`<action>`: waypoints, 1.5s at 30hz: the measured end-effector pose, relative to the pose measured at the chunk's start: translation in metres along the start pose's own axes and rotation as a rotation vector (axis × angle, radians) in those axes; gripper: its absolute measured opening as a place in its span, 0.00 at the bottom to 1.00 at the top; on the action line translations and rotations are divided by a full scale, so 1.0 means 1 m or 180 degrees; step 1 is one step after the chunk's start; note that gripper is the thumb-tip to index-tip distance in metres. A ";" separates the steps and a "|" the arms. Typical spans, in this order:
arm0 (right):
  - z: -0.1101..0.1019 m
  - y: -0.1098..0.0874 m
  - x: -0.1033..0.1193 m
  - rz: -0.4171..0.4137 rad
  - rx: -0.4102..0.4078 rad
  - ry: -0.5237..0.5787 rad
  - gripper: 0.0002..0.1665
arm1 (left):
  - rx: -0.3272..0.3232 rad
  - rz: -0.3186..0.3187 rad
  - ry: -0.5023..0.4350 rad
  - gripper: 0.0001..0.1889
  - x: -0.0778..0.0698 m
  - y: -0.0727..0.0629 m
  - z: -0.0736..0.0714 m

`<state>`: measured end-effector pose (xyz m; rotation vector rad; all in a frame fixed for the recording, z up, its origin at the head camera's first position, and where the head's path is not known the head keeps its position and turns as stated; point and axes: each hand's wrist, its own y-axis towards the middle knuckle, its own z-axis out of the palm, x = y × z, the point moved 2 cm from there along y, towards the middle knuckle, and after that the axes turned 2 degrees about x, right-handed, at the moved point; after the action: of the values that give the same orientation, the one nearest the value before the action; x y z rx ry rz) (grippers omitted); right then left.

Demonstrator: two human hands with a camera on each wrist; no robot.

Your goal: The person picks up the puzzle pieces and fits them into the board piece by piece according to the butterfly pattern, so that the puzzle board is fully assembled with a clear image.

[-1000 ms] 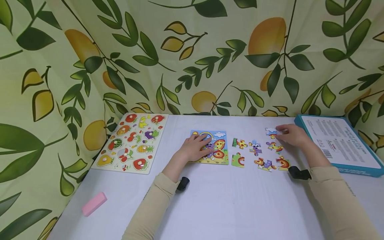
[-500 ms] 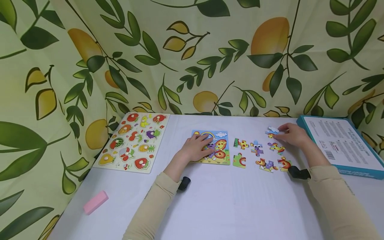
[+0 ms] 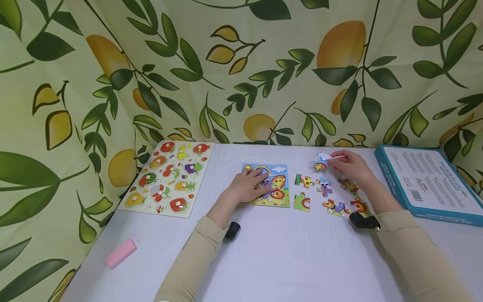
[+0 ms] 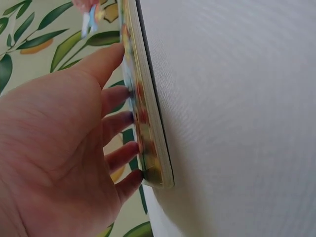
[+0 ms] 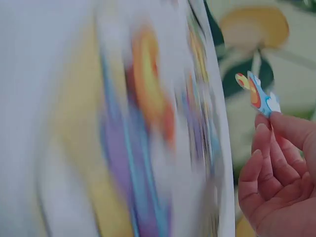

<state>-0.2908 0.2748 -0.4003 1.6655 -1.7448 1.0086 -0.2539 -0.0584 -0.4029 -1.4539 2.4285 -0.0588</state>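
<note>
My right hand (image 3: 351, 167) pinches a jigsaw piece (image 3: 321, 162) with blue sky, white cloud and a red-yellow patch, held above the table. In the right wrist view the piece (image 5: 257, 94) sits between thumb and forefinger. My left hand (image 3: 247, 186) rests with spread fingers on a small butterfly picture board (image 3: 278, 193); in the left wrist view its fingertips touch the face of the board (image 4: 143, 123). Between the hands lie several loose jigsaw pieces, among them a green one (image 3: 302, 202), a purple-blue one (image 3: 323, 187) and a wider one (image 3: 335, 207).
A fruit knob puzzle board (image 3: 166, 180) lies at the back left. A pink block (image 3: 121, 253) is at the front left. A teal-edged box (image 3: 434, 180) stands at the back right. A patterned curtain (image 3: 241, 75) hangs behind the white table (image 3: 286, 256).
My right hand has lifted the sky piece off the table and moved it left, its forearm now partly over the right-hand pieces. The left hand stays on the butterfly board.
</note>
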 end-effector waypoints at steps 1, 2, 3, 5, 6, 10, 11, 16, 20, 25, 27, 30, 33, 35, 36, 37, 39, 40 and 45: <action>0.008 0.000 0.008 -0.0024 0.0060 0.0089 0.32 | 0.0004 -0.0006 -0.0010 0.32 0.000 0.000 0.000; 0.017 0.001 0.016 -0.0045 0.0130 0.0176 0.32 | 0.0010 -0.0011 -0.0020 0.32 0.000 0.000 -0.001; 0.026 0.002 0.024 -0.0067 0.0207 0.0244 0.31 | 0.0014 -0.0013 -0.0035 0.32 0.000 0.000 -0.001; 0.043 0.004 0.038 -0.0081 0.0324 0.0340 0.28 | 0.0028 -0.0015 -0.0064 0.32 -0.001 0.000 -0.002; 0.051 0.005 0.045 -0.0085 0.0380 0.0366 0.27 | 0.0037 -0.0021 -0.0091 0.32 -0.001 0.000 -0.003; 0.077 0.010 0.062 -0.0091 0.0513 0.0362 0.23 | 0.0058 -0.0042 -0.0142 0.31 -0.001 -0.001 -0.005; 0.082 0.010 0.065 -0.0080 0.0523 0.0340 0.23 | 0.0065 -0.0044 -0.0142 0.31 -0.001 -0.001 -0.005; 0.096 0.013 0.069 -0.0030 0.0522 0.0185 0.22 | 0.0056 -0.0046 -0.0172 0.31 -0.002 -0.002 -0.006; 0.100 0.016 0.069 -0.0068 0.0442 0.0037 0.20 | 0.0066 -0.0075 -0.0218 0.31 -0.002 -0.003 -0.006; 0.104 0.014 0.073 -0.0130 0.0338 -0.0143 0.19 | 0.0104 -0.0083 -0.0198 0.31 -0.002 -0.002 -0.005; 0.105 0.013 0.074 -0.0110 0.0317 -0.0198 0.19 | 0.0118 -0.0067 -0.0168 0.32 -0.002 -0.002 -0.004; 0.105 0.012 0.076 -0.0098 0.0299 -0.0253 0.19 | 0.0127 -0.0040 -0.0138 0.32 -0.002 -0.002 -0.003; 0.105 0.010 0.078 -0.0138 0.0282 -0.0289 0.18 | 0.0154 -0.0022 -0.0060 0.31 -0.002 -0.002 -0.003; 0.105 0.010 0.078 -0.0194 0.0269 -0.0309 0.18 | 0.0168 -0.0013 -0.0011 0.31 -0.003 -0.002 -0.003; 0.105 0.010 0.079 -0.0215 0.0262 -0.0317 0.17 | 0.0179 -0.0008 0.0020 0.30 -0.003 -0.002 -0.003; 0.105 0.010 0.079 -0.0232 0.0259 -0.0325 0.17 | 0.0179 -0.0001 0.0040 0.30 -0.003 -0.002 -0.003; 0.106 0.011 0.078 -0.0273 0.0258 -0.0337 0.16 | 0.0181 0.0003 0.0055 0.30 -0.003 -0.002 -0.003; 0.107 0.012 0.078 -0.0281 0.0260 -0.0341 0.16 | 0.0180 0.0005 0.0051 0.30 -0.003 -0.002 -0.003; 0.108 0.014 0.077 -0.0253 0.0281 -0.0379 0.17 | 0.0164 0.0017 0.0056 0.30 -0.005 -0.004 -0.004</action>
<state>-0.2993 0.1417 -0.4053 1.8697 -1.7155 0.9811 -0.2493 -0.0570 -0.3973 -1.4305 2.4264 -0.1326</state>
